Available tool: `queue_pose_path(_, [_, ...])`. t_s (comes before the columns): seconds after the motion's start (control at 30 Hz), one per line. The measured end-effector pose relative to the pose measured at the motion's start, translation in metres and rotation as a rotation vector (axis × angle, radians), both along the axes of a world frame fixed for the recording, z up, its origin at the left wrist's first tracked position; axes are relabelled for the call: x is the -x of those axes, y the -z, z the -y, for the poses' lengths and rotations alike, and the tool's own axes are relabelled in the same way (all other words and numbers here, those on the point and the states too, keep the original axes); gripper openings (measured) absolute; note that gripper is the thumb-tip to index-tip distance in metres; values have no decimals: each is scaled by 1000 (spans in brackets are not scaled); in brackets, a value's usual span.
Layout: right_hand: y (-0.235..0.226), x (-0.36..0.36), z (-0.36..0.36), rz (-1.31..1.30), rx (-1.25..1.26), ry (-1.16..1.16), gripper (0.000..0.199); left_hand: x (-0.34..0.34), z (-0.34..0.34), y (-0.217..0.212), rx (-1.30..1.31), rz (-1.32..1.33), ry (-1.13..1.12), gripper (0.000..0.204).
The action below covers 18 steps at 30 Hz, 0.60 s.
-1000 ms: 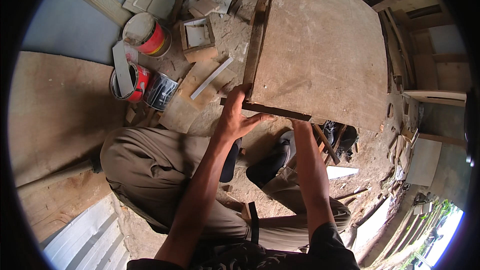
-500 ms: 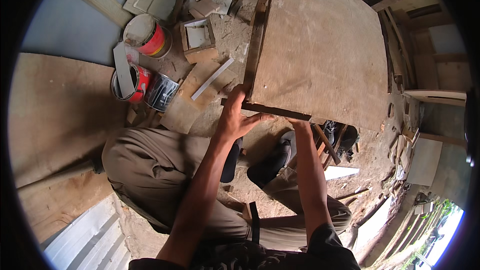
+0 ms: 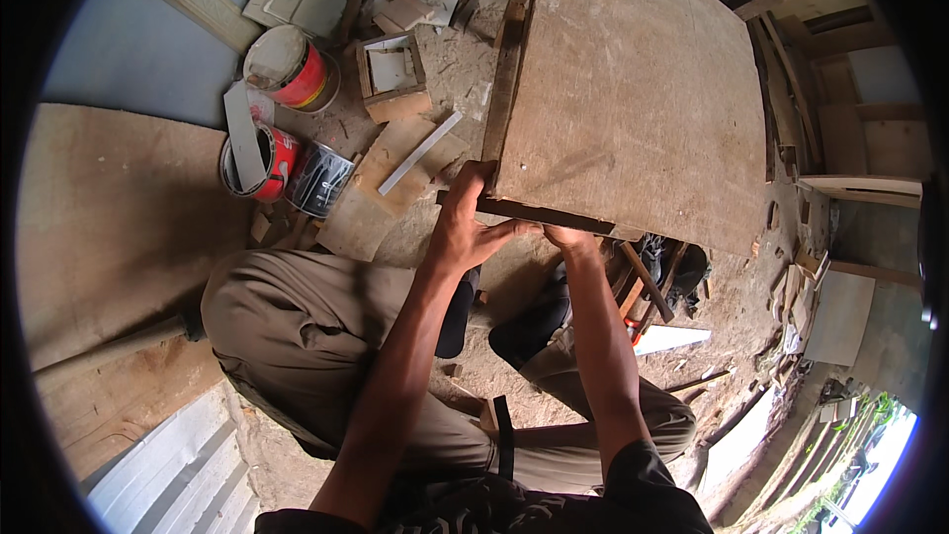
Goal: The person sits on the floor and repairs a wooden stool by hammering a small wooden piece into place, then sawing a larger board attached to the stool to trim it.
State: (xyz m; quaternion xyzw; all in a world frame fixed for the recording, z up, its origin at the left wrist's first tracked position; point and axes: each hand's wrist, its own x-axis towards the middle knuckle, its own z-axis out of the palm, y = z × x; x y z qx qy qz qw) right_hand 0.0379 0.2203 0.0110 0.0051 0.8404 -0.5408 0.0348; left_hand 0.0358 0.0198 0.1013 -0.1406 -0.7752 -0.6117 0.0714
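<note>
A large box-like wooden piece with a broad plywood panel (image 3: 633, 99) stands tilted in front of me. Along its near edge runs a narrow dark wooden strip (image 3: 534, 213), its left end jutting past the panel's corner. My left hand (image 3: 462, 225) is closed round the strip at that corner, fingers up against the box's side and thumb stretched along underneath. Close to the left thumb, my right hand (image 3: 573, 239) reaches up against the strip near its middle. Its fingers are hidden under the edge, so their grip does not show.
Paint cans (image 3: 297, 69) and a small wooden box (image 3: 393, 79) stand at the left beyond my knee. A pale narrow strip (image 3: 420, 153) lies on thin board. Offcuts (image 3: 415, 0) litter the floor. A saw blade (image 3: 672, 338) and dark shoes (image 3: 687, 272) lie right of my right forearm.
My right hand has slid left along the strip, closer to my left thumb. An orange-red part beside the saw blade has come into sight. My left hand and the box have hardly moved.
</note>
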Motion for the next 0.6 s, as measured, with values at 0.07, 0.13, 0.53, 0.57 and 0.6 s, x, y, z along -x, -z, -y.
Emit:
queue_pose_path(0.07, [0,2,-8,2,-106,-42,49,0,0,0,15,-4,2,87])
queue_pose_path(0.13, [7,4,-18,8,-71,-71,48,0,0,0,1,15,24,87])
queue_pose_path(0.53, [-14,21,-37,23,-44,-114,48,1,-2,-1,-74,-35,7,74])
queue_pose_path(0.57, [-13,19,-34,22,-24,-106,49,1,-2,1,-57,-28,7,74])
queue_pose_path(0.6, [-11,17,-28,18,-2,-91,49,2,-3,4,-69,-38,9,75])
